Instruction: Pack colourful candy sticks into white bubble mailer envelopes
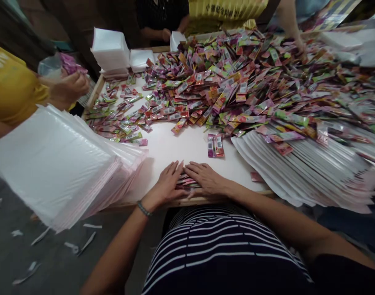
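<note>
At the table's front edge, a small stack of colourful packets [186,181] lies between my two hands. My left hand [168,180], with a dark band at the wrist, wraps round the stack's left side. From the right, my right hand [207,179] presses on the same stack, its fingers over the top and its thumb near the front edge. Just behind my right hand, a purple packet [210,146] and a red packet [219,146] lie side by side on the white tabletop [175,143]. A large heap of similar packets [218,82] spreads behind them.
White padded envelopes [52,151] are piled at the left, overhanging the edge. More envelopes [304,164] fan out at the right under loose packets. White stacks [110,49] stand at the back left. A person in yellow [15,86] holds purple packets; other people's hands are across the table.
</note>
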`<state>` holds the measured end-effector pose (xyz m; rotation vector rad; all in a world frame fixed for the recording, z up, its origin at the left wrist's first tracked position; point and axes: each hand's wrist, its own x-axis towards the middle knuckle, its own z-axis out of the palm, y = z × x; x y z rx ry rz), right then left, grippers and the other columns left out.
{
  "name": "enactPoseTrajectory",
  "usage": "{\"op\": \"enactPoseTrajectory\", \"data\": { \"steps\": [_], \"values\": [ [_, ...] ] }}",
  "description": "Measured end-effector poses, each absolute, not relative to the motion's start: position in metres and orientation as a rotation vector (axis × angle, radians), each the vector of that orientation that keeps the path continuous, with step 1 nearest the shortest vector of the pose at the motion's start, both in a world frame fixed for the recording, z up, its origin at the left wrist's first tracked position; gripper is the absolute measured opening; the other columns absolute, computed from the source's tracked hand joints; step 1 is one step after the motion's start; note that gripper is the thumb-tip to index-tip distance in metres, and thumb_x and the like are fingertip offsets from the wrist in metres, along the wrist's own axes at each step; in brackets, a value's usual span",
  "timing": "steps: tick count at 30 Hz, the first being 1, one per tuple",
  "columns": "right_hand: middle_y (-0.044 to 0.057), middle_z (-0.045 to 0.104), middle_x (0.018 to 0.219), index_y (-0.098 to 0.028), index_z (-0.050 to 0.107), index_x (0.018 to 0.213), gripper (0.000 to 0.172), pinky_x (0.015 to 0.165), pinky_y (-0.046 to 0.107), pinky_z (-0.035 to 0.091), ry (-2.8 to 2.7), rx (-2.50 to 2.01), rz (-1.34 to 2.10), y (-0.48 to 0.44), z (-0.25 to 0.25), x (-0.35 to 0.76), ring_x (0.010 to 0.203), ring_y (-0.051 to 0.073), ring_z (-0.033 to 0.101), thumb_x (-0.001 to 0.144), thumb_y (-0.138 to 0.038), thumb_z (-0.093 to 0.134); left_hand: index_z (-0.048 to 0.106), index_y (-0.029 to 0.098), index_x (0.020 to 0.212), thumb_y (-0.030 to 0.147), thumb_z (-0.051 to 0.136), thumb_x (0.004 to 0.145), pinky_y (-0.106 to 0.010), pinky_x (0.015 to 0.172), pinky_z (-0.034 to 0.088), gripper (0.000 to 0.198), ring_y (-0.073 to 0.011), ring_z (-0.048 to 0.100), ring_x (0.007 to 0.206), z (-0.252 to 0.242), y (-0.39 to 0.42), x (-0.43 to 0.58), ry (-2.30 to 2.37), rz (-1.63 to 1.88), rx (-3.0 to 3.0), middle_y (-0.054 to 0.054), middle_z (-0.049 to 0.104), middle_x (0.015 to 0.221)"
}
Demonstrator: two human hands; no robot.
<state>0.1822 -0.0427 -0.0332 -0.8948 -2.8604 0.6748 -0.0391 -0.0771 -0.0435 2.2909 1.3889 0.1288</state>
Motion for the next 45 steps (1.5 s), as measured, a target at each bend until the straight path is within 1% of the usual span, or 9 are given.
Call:
{"op": "enactPoseTrajectory", "data": {
  "steps": [6, 11, 14, 18, 21, 30, 35, 40, 45],
  "values": [
    [0.024, 0.019, 0.157, -0.005, 0.019, 0.152, 0.099, 0.115, 0.057, 0.011, -2.823, -0.774, 0.673, -0.042, -0.055, 0.160, 0.147, 0.036, 0.002, 0.081, -0.065, 0.055, -0.003, 0.023, 0.153, 0.010, 0.058, 0.073, -0.054, 0.119, 0.016, 0.101, -0.0307, -0.003, 0.149, -0.043, -0.094, -0.046, 1.325, 0.333, 2.078, -0.016, -0.007, 0.161],
    [0.025, 0.018, 0.156, -0.004, 0.018, 0.152, 0.106, 0.115, 0.058, 0.011, -2.786, -0.773, 0.623, -0.037, -0.062, 0.151, 0.146, 0.039, -0.001, 0.076, -0.063, 0.061, -0.012, 0.027, 0.152, 0.005, 0.056, 0.064, -0.056, 0.119, 0.008, 0.113, -0.0312, -0.014, 0.147, -0.045, -0.084, -0.032, 1.260, 0.519, 1.939, -0.009, -0.020, 0.160],
    [0.021, 0.033, 0.152, -0.012, 0.030, 0.149, 0.091, 0.112, 0.060, 0.015, -2.833, -0.756, 0.505, -0.037, -0.060, 0.153, 0.143, 0.039, 0.014, 0.081, -0.065, 0.055, -0.005, 0.025, 0.153, 0.008, 0.058, 0.067, -0.055, 0.118, 0.020, 0.107, -0.0310, 0.001, 0.149, -0.024, -0.092, -0.023, 1.389, 0.566, 1.956, -0.012, -0.003, 0.162],
    [0.017, 0.049, 0.141, -0.019, 0.044, 0.142, 0.070, 0.101, 0.055, 0.031, -2.812, -0.791, 0.305, -0.046, -0.059, 0.157, 0.129, 0.037, 0.037, 0.087, -0.061, 0.050, 0.045, 0.025, 0.138, 0.015, 0.049, 0.086, -0.046, 0.112, 0.039, 0.053, -0.0249, 0.040, 0.137, 0.053, -0.129, -0.028, 1.731, 0.621, 2.275, -0.010, 0.042, 0.148],
    [0.015, 0.058, 0.127, -0.022, 0.045, 0.140, 0.059, 0.082, 0.043, 0.042, -2.776, -0.858, 0.249, -0.053, -0.066, 0.159, 0.107, 0.031, 0.051, 0.089, -0.050, 0.053, 0.056, 0.022, 0.125, 0.022, 0.049, 0.089, -0.045, 0.106, 0.046, 0.037, -0.0238, 0.055, 0.122, 0.120, -0.154, -0.058, 2.325, 0.816, 2.384, -0.010, 0.060, 0.130],
    [0.011, 0.063, 0.102, -0.021, 0.052, 0.129, 0.048, 0.068, 0.035, 0.042, -2.718, -0.858, 0.201, -0.064, -0.070, 0.162, 0.085, 0.025, 0.055, 0.082, -0.016, 0.055, 0.055, 0.016, 0.126, 0.008, 0.047, 0.075, -0.036, 0.095, 0.051, 0.053, -0.0244, 0.061, 0.114, 0.156, -0.159, -0.160, 2.492, -0.423, 2.334, -0.014, 0.061, 0.128],
    [0.009, 0.065, 0.100, -0.023, 0.054, 0.128, 0.050, 0.072, 0.032, 0.044, -2.617, -0.917, 0.350, -0.060, -0.070, 0.164, 0.085, 0.023, 0.059, 0.079, -0.010, 0.053, 0.061, 0.016, 0.118, 0.010, 0.043, 0.081, -0.032, 0.071, 0.054, 0.042, -0.0230, 0.068, 0.081, 0.166, -0.154, -0.134, 2.740, -0.250, 2.392, -0.010, 0.071, 0.096],
    [0.003, 0.069, 0.082, -0.025, 0.063, 0.116, 0.040, 0.063, 0.029, 0.047, -2.020, -1.308, 0.857, -0.038, -0.058, 0.173, 0.071, 0.019, 0.062, 0.077, -0.021, 0.056, 0.058, 0.015, 0.120, 0.013, 0.041, 0.089, -0.032, 0.082, 0.051, 0.036, -0.0214, 0.064, 0.093, 0.168, -0.125, -0.053, 2.474, 0.320, 2.804, -0.010, 0.067, 0.100],
    [-0.006, 0.052, 0.051, -0.016, 0.066, 0.100, 0.040, 0.040, 0.023, 0.040, -1.128, -1.463, 1.094, -0.036, -0.034, 0.207, 0.042, 0.011, 0.046, 0.073, -0.045, 0.063, 0.060, 0.016, 0.111, 0.010, 0.042, 0.090, -0.032, 0.073, 0.050, 0.028, -0.0213, 0.061, 0.084, 0.086, -0.081, 0.016, 2.064, 0.030, 2.773, -0.009, 0.063, 0.088]
  ]
}}
